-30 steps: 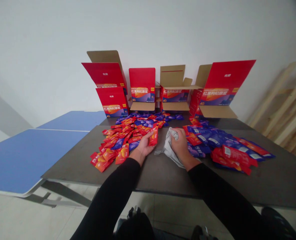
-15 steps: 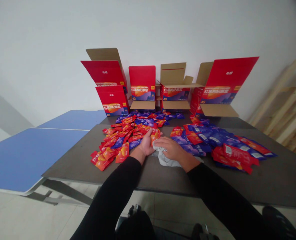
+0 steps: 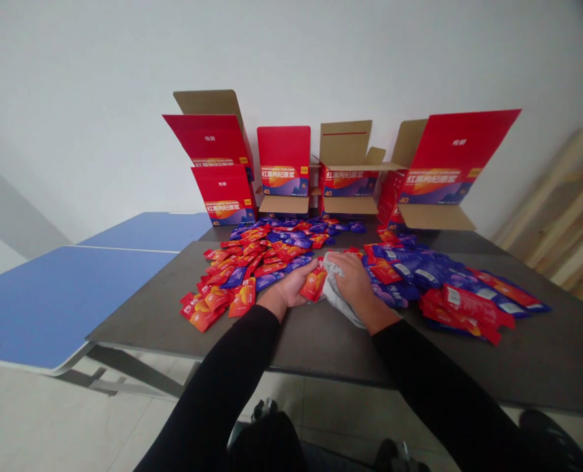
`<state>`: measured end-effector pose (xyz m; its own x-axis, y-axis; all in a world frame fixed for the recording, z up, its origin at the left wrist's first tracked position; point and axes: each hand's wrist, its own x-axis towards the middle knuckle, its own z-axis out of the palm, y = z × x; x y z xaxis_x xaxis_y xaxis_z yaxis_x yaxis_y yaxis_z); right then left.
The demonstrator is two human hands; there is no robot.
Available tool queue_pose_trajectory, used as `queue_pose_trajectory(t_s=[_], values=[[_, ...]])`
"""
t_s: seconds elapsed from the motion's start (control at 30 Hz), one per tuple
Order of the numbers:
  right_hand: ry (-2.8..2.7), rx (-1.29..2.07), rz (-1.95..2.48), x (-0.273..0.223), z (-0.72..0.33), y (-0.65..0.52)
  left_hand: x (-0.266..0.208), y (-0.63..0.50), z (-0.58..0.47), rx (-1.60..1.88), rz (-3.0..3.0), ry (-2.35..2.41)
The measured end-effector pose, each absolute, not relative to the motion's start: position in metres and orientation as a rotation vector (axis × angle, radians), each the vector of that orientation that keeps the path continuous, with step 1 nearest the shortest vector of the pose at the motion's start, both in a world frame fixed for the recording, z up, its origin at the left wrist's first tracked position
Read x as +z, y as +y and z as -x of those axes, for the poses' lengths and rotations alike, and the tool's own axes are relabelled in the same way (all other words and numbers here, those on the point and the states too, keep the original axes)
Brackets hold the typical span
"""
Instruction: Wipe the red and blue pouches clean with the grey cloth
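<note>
Between thumb and fingers, my left hand point(image 3: 292, 288) grips a red sachet point(image 3: 314, 283) above the front middle of the dark table. My right hand point(image 3: 354, 282) is closed on a pale grey cloth point(image 3: 338, 296), which lies against the sachet's right side and hangs down toward the tabletop. Red and purple sachets form a loose heap point(image 3: 252, 259) on the left, just beyond my left hand. A second heap point(image 3: 419, 272) of purple and red sachets spreads out to the right of my right hand.
Several red printed cartons with raised flaps stand along the back: a stacked pair point(image 3: 225, 196) at left, others point(image 3: 284, 174) point(image 3: 349, 183) in the middle, one point(image 3: 433, 183) at right. A blue table point(image 3: 75, 288) adjoins on the left. Wooden slats point(image 3: 561, 216) lean at the right wall.
Both hands have shifted slightly right with the sachet and cloth. The sachet has tilted from upright to slanted, and the cloth now reaches up over its upper right edge.
</note>
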<state>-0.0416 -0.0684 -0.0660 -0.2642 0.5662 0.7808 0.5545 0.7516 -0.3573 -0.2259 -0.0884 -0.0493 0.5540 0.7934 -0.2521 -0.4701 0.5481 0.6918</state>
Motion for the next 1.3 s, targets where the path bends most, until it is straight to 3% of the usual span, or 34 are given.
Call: queue_pose_trajectory(t_s=[0.27, 0.5, 0.7, 1.3], values=[[-1.726, 0.012, 1.045, -0.058, 0.037, -0.071, -0.041, -0.09, 0.23, 0.853, -0.587, 0.616], [-2.063, 0.1, 0.596, -0.059, 0.053, -0.089, -0.038, -0.083, 0.227, 1.08, -0.435, 0.654], [-2.209, 0.087, 0.436, -0.066, 0.068, -0.093, -0.041, -0.081, 0.219, 1.059, -0.372, 0.651], [-1.849, 0.081, 0.888, -0.065, 0.06, -0.082, -0.047, -0.086, 0.213, 0.819, -0.668, 0.774]])
